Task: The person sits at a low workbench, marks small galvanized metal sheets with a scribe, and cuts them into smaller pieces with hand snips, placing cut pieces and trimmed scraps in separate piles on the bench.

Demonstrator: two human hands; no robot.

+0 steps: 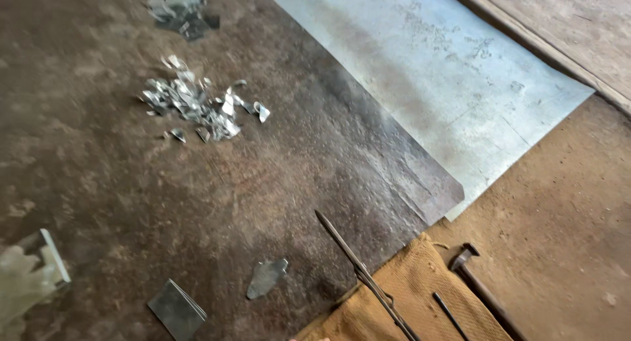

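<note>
Tin snips [365,276] over a sheet of metal [420,85]

The snips' long dark blades (closed, tip pointing to eleven o'clock) rise from six o'clock above the burlap sack [414,295]; my hands are out of view, so their grip I cannot tell. Shiny offcuts [197,108] lie at ten o'clock.

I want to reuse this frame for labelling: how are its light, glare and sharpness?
Head view: soft daylight, no hard shadows; pale glare washes the upper part of the metal sheet; motion blur smears the scrap cuttings and the folded metal piece at the left edge; the shears and hammer read fairly clearly.
</note>
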